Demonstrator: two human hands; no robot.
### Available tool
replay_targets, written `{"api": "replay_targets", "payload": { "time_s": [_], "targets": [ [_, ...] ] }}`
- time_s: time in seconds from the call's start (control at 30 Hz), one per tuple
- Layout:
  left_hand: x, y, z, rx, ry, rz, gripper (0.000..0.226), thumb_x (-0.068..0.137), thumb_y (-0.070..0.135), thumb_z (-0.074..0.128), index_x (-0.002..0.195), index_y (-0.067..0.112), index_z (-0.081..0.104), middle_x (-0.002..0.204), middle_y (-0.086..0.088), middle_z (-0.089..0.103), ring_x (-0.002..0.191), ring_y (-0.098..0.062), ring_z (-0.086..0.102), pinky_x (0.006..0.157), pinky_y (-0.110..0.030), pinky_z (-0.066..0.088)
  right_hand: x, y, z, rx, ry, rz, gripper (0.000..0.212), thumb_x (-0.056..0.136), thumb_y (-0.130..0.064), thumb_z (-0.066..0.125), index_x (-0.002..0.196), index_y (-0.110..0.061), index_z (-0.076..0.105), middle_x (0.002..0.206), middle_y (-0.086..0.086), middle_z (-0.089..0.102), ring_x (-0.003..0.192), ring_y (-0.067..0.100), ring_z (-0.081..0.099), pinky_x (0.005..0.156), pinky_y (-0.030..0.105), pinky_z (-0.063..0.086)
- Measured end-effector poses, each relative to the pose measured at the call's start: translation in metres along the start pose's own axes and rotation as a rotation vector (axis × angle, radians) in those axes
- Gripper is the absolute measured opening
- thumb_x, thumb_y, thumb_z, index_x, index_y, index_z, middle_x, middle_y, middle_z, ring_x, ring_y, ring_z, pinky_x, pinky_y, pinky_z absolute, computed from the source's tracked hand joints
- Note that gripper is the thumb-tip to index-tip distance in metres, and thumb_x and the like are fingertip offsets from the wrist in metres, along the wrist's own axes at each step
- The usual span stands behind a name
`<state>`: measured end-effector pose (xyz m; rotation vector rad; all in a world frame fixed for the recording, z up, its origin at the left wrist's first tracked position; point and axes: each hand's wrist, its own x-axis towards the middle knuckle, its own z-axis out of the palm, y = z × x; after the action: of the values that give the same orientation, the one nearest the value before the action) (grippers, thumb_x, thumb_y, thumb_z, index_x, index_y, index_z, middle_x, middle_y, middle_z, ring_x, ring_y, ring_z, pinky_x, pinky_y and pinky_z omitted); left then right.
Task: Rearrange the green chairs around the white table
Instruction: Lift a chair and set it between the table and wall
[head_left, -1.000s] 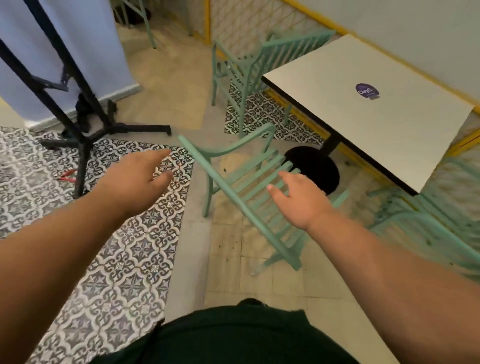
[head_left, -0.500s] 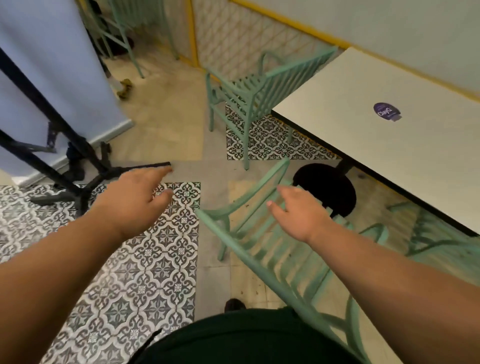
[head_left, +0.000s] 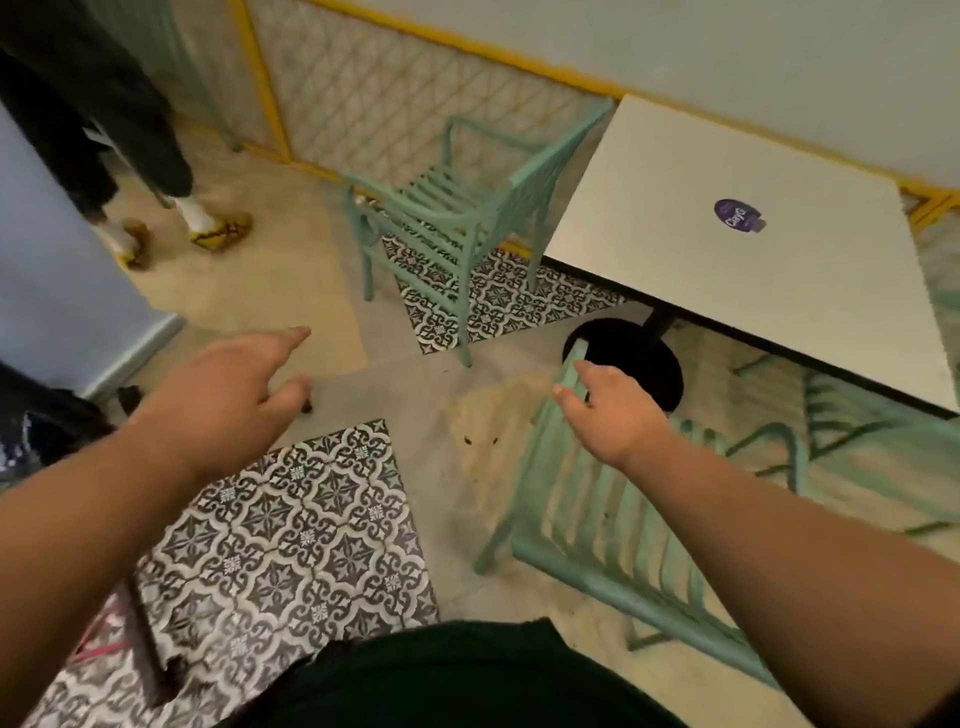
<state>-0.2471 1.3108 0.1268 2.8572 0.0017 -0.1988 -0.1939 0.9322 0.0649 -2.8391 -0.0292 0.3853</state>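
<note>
- The person's dark shirt (head_left: 447, 675) fills the bottom edge of the head view, and both bare forearms stretch forward from it.
- The left hand (head_left: 223, 395) hovers over the floor with its fingers straight and loose, gripping nothing. A patch of patterned tiles (head_left: 301, 535) lies below the left forearm.
- A black stand leg (head_left: 150, 654) lies across the tiles at the lower left.
- The near green chair (head_left: 576, 514) stands on the right, in front of the person. Its slatted back is nearest them and its seat faces the white table (head_left: 675, 270).
- The right hand (head_left: 613, 415) is over the top corner of this chair's back. Its fingers are relaxed and not wrapped round the rail. Whether they touch the rail cannot be told.
- Just past that hand, the table's black round base (head_left: 644, 364) sits on the floor under the tabletop.
- Another green chair (head_left: 841, 415) shows under the table's near edge on the right, blurred.
- The tabletop reaches to the far wall and bears a purple sticker (head_left: 736, 215).
- A second green chair (head_left: 441, 208) stands at the table's left side, its back close against the table edge.
- Farther left, another person's legs (head_left: 124, 135) and patterned shoes (head_left: 221, 228) stand on plain floor.
- A yellow-framed lattice panel (head_left: 415, 104) lines the wall behind the second chair.
</note>
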Motion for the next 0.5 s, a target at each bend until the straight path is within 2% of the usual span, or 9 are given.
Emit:
{"api": "replay_targets", "payload": {
  "time_s": [0.17, 0.27, 0.4, 0.5],
  "targets": [
    [0.06, -0.047, -0.023, 0.043, -0.064, 0.121, 0.06, 0.101, 0.048, 0.041, 0.157, 0.028, 0.033, 0.157, -0.008, 0.044, 0.144, -0.029, 0.038, 0.115, -0.051, 0.036, -0.005, -0.037, 0.007, 0.114, 0.034, 0.153, 0.068, 0.101, -0.059, 0.037, 0.155, -0.017, 0.037, 0.155, 0.012, 0.045, 0.14, 0.03, 0.042, 0.113, 0.042, 0.034],
    [0.105, -0.051, -0.026, 0.025, -0.084, 0.185, 0.06, 0.101, 0.046, 0.042, 0.157, 0.026, 0.033, 0.158, -0.009, 0.043, 0.145, -0.03, 0.035, 0.117, -0.048, 0.031, 0.007, -0.044, 0.003, 0.162, 0.075, 0.232, 0.069, 0.1, -0.06, 0.037, 0.154, -0.018, 0.038, 0.153, 0.012, 0.046, 0.137, 0.029, 0.046, 0.111, 0.043, 0.037],
    [0.17, -0.043, -0.027, 0.017, -0.072, 0.251, 0.056, 0.102, 0.045, 0.044, 0.155, 0.028, 0.036, 0.156, -0.008, 0.046, 0.142, -0.029, 0.039, 0.114, -0.047, 0.033, 0.042, -0.041, 0.0, 0.179, 0.093, 0.312, 0.072, 0.099, -0.062, 0.037, 0.156, -0.018, 0.035, 0.156, 0.009, 0.043, 0.14, 0.029, 0.044, 0.113, 0.045, 0.038],
    [0.224, -0.043, -0.029, 0.034, -0.086, 0.272, 0.055, 0.102, 0.042, 0.046, 0.154, 0.024, 0.04, 0.155, -0.01, 0.047, 0.141, -0.03, 0.04, 0.114, -0.046, 0.034, 0.085, -0.041, -0.002, 0.186, 0.104, 0.333, 0.069, 0.099, -0.061, 0.038, 0.153, -0.018, 0.039, 0.152, 0.009, 0.048, 0.133, 0.028, 0.051, 0.107, 0.043, 0.042]
  ]
}}
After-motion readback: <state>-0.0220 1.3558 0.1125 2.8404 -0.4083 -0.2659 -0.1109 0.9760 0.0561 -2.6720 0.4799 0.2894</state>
